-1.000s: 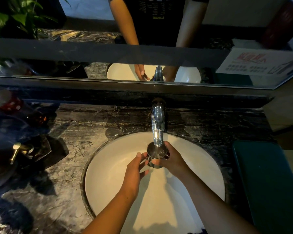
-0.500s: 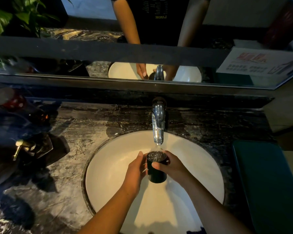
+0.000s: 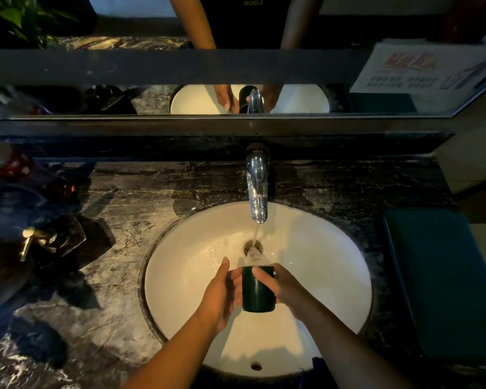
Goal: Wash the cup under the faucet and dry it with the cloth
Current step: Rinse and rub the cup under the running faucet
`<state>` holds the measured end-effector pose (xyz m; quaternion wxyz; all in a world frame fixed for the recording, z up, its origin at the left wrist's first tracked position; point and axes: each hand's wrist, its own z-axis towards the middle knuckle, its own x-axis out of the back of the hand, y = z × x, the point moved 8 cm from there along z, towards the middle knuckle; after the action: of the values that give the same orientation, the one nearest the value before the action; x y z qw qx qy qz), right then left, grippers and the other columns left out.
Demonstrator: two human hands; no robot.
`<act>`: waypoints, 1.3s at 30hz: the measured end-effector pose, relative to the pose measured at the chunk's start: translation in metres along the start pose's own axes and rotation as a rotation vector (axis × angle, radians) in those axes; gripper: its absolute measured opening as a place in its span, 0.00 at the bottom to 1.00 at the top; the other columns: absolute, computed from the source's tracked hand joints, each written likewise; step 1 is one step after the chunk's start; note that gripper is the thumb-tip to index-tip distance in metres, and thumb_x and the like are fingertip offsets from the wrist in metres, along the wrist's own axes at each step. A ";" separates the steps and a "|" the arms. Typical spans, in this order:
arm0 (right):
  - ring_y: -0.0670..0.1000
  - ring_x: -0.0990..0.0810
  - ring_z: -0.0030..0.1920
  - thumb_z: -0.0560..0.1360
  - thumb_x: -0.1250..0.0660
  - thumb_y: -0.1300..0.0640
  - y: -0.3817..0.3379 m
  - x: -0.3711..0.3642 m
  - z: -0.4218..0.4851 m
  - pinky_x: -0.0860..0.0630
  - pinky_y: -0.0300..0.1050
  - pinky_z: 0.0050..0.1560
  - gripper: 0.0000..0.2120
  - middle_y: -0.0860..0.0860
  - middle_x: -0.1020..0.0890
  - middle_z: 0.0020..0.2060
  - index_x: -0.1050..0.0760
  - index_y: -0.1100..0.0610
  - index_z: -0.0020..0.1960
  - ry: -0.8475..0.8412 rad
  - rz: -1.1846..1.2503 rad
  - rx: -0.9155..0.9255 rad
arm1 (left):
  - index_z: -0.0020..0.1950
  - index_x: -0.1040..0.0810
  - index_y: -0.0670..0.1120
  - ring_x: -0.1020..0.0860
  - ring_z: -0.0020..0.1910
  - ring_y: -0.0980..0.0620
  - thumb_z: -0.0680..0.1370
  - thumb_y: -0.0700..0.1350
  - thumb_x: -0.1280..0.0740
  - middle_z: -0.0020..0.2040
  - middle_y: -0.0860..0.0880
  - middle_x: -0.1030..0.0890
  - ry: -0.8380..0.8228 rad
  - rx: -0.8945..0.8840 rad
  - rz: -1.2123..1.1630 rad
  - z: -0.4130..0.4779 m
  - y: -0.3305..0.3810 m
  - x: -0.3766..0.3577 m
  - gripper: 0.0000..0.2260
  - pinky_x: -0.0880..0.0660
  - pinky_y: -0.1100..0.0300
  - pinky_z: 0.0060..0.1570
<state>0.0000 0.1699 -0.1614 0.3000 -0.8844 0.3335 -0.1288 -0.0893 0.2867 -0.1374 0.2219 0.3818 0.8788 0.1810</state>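
The cup (image 3: 258,290) is dark green and straight-walled. We judge it light, stiff and hard, slippery now that it is wet, and likely to chip if it drops onto the white sink (image 3: 334,262). It stands upright in the air over the middle of the bowl, on the near side of the drain. The water (image 3: 255,234) from the faucet (image 3: 256,189) falls to its mouth at the far edge.

We would take hold around the middle of the wall, thumb on one side and fingers on the other, since the rim is wet and gives little to grip.

The right hand (image 3: 288,287) does that: its thumb (image 3: 260,273) lies across the near face just below the rim. Its fingers curl round the right and far side, where we cannot see their tips.

The left hand (image 3: 222,293) is at the cup's left side, palm turned toward it. Its fingers (image 3: 236,279) are loosely spread and nearly straight, with the thumb raised. We cannot tell whether they touch the wall or sit just beside it.

A flat teal thing (image 3: 443,282) lies on the counter to the right, perhaps the cloth.
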 end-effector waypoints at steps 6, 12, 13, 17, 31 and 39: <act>0.55 0.19 0.60 0.76 0.33 0.35 0.002 -0.001 -0.014 0.19 0.53 0.60 0.31 0.55 0.21 0.62 0.32 0.54 0.69 0.021 -0.034 -0.037 | 0.65 0.19 0.42 0.17 0.60 0.41 0.84 0.63 0.50 0.58 0.40 0.15 -0.012 0.019 -0.013 -0.006 -0.006 0.002 0.31 0.28 0.42 0.71; 0.54 0.17 0.57 0.73 0.34 0.30 -0.011 0.005 -0.029 0.17 0.51 0.56 0.31 0.53 0.18 0.57 0.27 0.53 0.65 0.013 -0.020 -0.032 | 0.64 0.19 0.38 0.16 0.52 0.40 0.84 0.62 0.49 0.54 0.37 0.14 -0.042 0.026 -0.065 -0.015 -0.004 0.002 0.32 0.23 0.44 0.63; 0.53 0.17 0.56 0.71 0.34 0.28 -0.015 0.005 -0.033 0.17 0.49 0.53 0.34 0.53 0.17 0.56 0.27 0.53 0.65 0.000 -0.018 -0.029 | 0.64 0.19 0.38 0.16 0.52 0.40 0.84 0.62 0.48 0.55 0.36 0.15 -0.047 0.028 -0.083 -0.016 -0.004 0.002 0.32 0.22 0.45 0.60; 0.51 0.17 0.55 0.66 0.35 0.23 -0.028 0.003 -0.045 0.18 0.46 0.51 0.37 0.51 0.17 0.55 0.26 0.50 0.61 -0.019 -0.032 -0.017 | 0.66 0.21 0.37 0.18 0.56 0.37 0.82 0.63 0.45 0.60 0.33 0.18 -0.077 0.035 -0.151 -0.020 -0.006 0.003 0.32 0.21 0.46 0.58; 0.51 0.17 0.54 0.72 0.36 0.29 -0.039 0.011 -0.037 0.18 0.47 0.50 0.31 0.52 0.18 0.55 0.27 0.52 0.63 0.050 -0.057 -0.012 | 0.64 0.19 0.38 0.16 0.51 0.41 0.83 0.56 0.39 0.54 0.38 0.16 -0.120 -0.006 -0.171 -0.016 0.004 -0.010 0.24 0.17 0.49 0.53; 0.52 0.15 0.54 0.69 0.40 0.22 -0.061 0.004 -0.004 0.20 0.56 0.62 0.36 0.52 0.15 0.54 0.23 0.48 0.61 0.090 -0.090 0.038 | 0.58 0.16 0.44 0.19 0.59 0.41 0.83 0.52 0.35 0.55 0.42 0.14 0.056 -0.097 -0.099 0.007 0.025 -0.015 0.14 0.25 0.44 0.65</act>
<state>0.0326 0.2021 -0.1203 0.2955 -0.8860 0.3039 -0.1882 -0.0620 0.2930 -0.1272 0.2241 0.3216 0.8925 0.2230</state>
